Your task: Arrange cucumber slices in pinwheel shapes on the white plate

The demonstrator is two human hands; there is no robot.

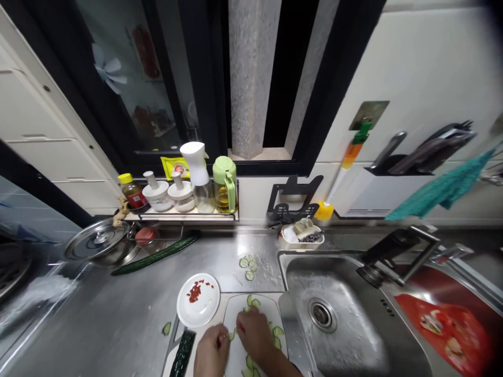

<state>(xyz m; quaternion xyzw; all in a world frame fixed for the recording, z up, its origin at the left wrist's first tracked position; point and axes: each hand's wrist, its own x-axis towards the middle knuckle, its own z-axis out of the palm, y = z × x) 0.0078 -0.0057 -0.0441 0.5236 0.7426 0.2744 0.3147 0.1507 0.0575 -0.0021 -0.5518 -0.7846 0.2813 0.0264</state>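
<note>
Both hands are low in the head view over a white cutting board [239, 309] strewn with cucumber slices [252, 302]. My left hand [211, 352] is curled, its fingertips pinching a thin cucumber slice [231, 334]. My right hand [255, 331] lies beside it, fingers bent down onto the board and touching the same slice. A dark cucumber piece [183, 355] lies at the board's left edge. A white plate [198, 300] with red chopped bits sits just left of the board.
A steel sink [334, 319] is on the right with a red board [444, 324]. More slices [248, 264] and a whole cucumber [155, 255] lie on the steel counter. A condiment rack [181, 193], pot lid [98, 241] and knife holder [393, 191] line the back.
</note>
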